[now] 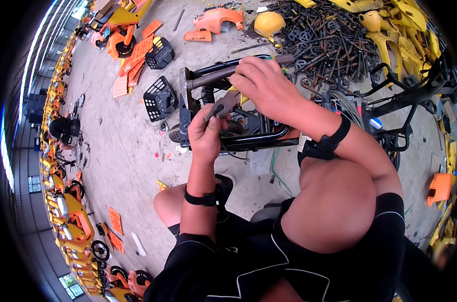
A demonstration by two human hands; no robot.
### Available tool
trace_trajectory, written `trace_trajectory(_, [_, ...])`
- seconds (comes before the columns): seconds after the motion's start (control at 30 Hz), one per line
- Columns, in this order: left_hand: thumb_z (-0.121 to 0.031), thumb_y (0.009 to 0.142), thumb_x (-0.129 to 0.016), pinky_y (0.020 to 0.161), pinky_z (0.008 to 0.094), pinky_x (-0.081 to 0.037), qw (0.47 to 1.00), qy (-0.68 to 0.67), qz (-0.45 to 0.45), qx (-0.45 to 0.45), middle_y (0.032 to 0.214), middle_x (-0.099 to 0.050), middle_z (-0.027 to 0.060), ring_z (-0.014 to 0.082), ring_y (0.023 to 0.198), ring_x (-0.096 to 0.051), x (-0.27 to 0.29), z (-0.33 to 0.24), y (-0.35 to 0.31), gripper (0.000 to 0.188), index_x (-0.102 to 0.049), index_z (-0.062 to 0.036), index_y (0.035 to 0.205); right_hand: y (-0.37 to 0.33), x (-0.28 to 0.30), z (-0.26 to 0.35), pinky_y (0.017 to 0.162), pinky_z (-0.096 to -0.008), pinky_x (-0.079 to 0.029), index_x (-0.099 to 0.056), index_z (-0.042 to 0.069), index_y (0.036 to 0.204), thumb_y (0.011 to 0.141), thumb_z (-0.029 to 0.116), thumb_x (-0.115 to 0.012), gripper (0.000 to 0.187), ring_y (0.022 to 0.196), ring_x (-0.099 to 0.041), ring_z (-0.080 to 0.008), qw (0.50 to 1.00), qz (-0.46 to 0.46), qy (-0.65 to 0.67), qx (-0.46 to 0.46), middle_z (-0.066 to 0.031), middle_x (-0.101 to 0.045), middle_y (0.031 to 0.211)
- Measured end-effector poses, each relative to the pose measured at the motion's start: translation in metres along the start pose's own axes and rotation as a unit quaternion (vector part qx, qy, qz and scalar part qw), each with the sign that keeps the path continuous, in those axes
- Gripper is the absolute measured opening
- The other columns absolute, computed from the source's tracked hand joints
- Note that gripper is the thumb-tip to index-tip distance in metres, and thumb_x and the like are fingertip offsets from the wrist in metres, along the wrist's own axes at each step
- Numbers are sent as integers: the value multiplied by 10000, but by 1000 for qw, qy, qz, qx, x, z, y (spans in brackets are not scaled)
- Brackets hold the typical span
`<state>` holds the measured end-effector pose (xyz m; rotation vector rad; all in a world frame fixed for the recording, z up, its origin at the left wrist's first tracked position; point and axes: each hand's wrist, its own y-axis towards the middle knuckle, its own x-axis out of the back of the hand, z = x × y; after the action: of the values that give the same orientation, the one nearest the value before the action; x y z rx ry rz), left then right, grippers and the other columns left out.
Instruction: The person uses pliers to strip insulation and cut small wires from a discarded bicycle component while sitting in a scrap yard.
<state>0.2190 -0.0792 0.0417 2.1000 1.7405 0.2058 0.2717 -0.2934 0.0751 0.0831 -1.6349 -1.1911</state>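
My right hand (264, 85) is wrapped round the yellow handles of a pair of pliers (230, 100), whose dark grey jaws point down and left. At the jaw end, the thumb and fingers of my left hand (206, 130) are pinched together. What they hold there, if anything, is too small and dark to make out. Both hands are above a black tubular vehicle frame (261, 140) lying on the floor. A brownish metal pipe (213, 78) runs across its far side, passing beneath my right hand.
Two black plastic baskets (159, 99) lie left of the frame. Beyond it are a heap of rusty cranks and rods (334, 43), yellow panels (410, 30) and an orange fender (218, 21). Yellow bikes (75, 216) line the left wall. A green cord (276, 168) trails nearby.
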Motion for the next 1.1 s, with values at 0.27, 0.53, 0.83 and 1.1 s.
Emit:
trace_trajectory(0.27, [-216,1017,-596,767,291,-511,999,-27,11,-11,1053,-664,152,169,851,-626,-1,2,0,284,-636,32,1150,-2,-3,2,1002,-465,-490,-507,56,1343,867,111,-576,484,1330,-475,-389,999,22,25,-19,-175,-531,1329])
trace_trajectory(0.53, [-189,994,-622,863,407,-530,998,2,15,-61,1138,-651,192,284,947,-668,6,10,-5,329,-610,54,1215,0,0,3,1041,-471,-483,-454,64,1401,872,84,-560,540,1377,-431,-420,999,29,37,-13,-213,-486,1412])
trace_trajectory(0.83, [-157,995,-617,876,404,-532,995,56,18,-85,1168,-637,182,293,962,-675,11,17,-6,273,-631,33,1191,1,0,1,1069,-453,-461,-480,60,1375,859,57,-566,524,1378,-423,-401,997,36,63,-25,-187,-487,1404])
trace_trajectory(1.1, [-124,1000,-611,912,353,-488,997,40,5,-63,1157,-664,148,231,1020,-631,5,13,-4,202,-644,12,1146,3,0,6,1029,-450,-474,-489,75,1386,694,-117,-618,729,1325,-468,-386,993,7,97,-61,-154,-510,1339])
